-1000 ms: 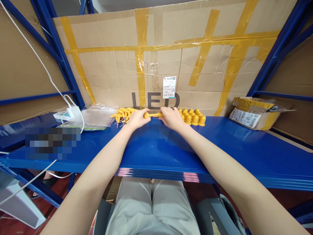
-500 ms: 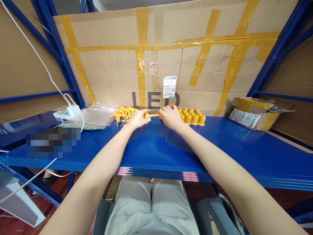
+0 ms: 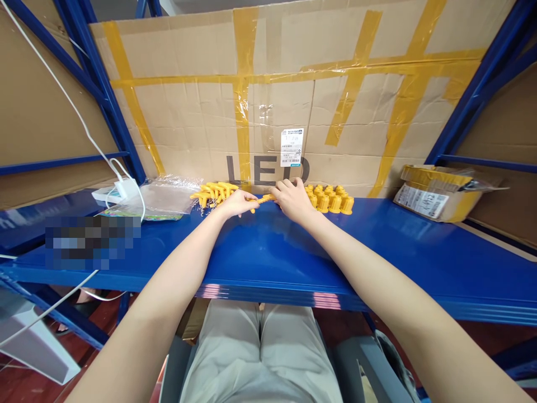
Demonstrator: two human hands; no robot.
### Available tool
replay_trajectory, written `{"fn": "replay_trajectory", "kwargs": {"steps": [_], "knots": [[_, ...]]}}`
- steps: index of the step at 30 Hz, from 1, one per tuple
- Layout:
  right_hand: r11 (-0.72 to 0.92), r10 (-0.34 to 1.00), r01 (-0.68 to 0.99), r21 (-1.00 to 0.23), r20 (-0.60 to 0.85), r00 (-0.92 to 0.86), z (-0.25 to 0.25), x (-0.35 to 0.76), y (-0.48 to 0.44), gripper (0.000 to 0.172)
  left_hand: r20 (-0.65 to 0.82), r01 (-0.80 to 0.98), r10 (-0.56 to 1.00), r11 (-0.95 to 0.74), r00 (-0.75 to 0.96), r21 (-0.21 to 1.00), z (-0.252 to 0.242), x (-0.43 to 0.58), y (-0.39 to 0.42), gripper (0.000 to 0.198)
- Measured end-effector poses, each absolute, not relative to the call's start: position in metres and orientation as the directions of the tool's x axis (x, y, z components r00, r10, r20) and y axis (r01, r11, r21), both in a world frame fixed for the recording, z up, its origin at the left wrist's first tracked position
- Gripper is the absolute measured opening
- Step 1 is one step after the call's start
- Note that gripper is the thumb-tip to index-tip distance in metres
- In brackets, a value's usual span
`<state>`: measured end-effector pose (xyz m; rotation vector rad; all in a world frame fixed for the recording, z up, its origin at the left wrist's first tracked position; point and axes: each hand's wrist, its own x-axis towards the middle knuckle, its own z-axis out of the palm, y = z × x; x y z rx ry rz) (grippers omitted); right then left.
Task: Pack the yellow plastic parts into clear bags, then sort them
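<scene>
A slim yellow plastic piece (image 3: pixel 265 198) bridges the gap between my two hands, just above the blue shelf. My left hand (image 3: pixel 238 204) pinches its left end, where a small yellow tip pokes out below the fingers. The other end disappears under the bent fingers of my right hand (image 3: pixel 291 197), which grip it. Left of my left hand lies a heap of yellow branched plastic pieces (image 3: pixel 213 193). Just right of my right hand, yellow ribbed cup-shaped pieces (image 3: pixel 334 202) stand in rows. My fingers hide the piece's exact shape.
A taped cardboard sheet (image 3: pixel 193 123) rises behind the blue shelf (image 3: pixel 268 252). On the left are clear plastic bags (image 3: pixel 163 196), a white plug with cable (image 3: pixel 126 190) and a blurred dark object (image 3: pixel 90 240). An opened cardboard box (image 3: pixel 436 196) stands at the right.
The yellow piece has turned between my hands: its rounded left end no longer shows, and a small tip now sticks out below my left fingers. My left hand has shifted slightly; my right stays put.
</scene>
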<state>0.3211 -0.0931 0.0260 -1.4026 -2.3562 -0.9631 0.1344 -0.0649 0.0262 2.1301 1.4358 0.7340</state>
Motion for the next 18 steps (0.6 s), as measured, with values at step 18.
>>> {"fn": "replay_trajectory", "kwargs": {"steps": [18], "knots": [[0.375, 0.731, 0.864, 0.336, 0.465, -0.499, 0.0172, 0.3269, -0.0869, 0.025, 0.363, 0.718, 0.830, -0.552, 0.423, 0.424, 0.0171, 0.1338, -0.0536, 0.030]]}}
